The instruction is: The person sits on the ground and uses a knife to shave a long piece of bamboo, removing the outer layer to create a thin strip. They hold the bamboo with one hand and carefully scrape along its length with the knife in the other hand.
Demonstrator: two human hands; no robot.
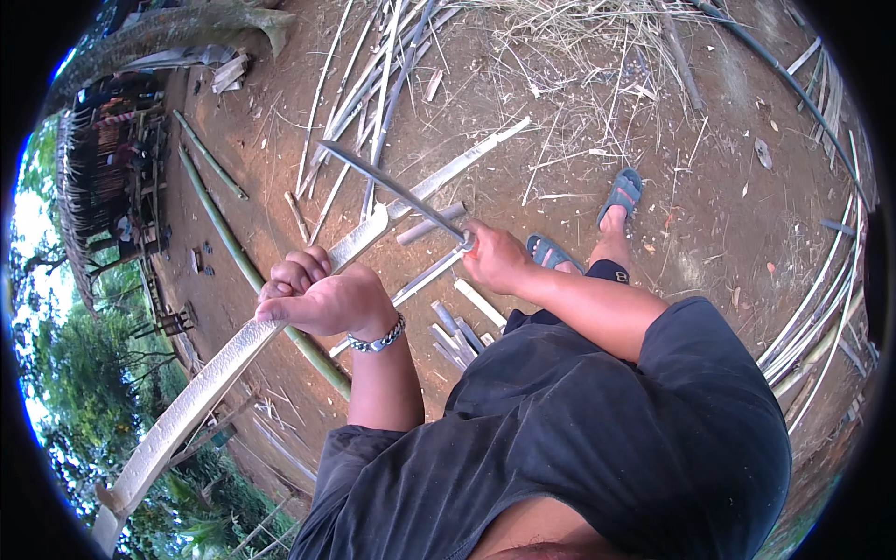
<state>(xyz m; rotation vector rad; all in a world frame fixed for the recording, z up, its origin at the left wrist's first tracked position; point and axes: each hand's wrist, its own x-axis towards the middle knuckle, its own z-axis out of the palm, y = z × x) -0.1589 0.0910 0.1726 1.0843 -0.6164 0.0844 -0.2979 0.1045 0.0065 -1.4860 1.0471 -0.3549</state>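
Steadiness matters most: the left hand, clenched round the long split bamboo slat slanting over the dirt ground, should hold it firm while the right hand, closed on the curved machete, shaves along its edge away from the fingers.

One view only, worn on the head, looking steeply down over chest and forearms. Wide fisheye, with a dark rim and straight edges bent near it. Close on the left hand and right hand, farther to the dirt ground and sandalled feet. Tilted enough at left to catch trees and a hut.
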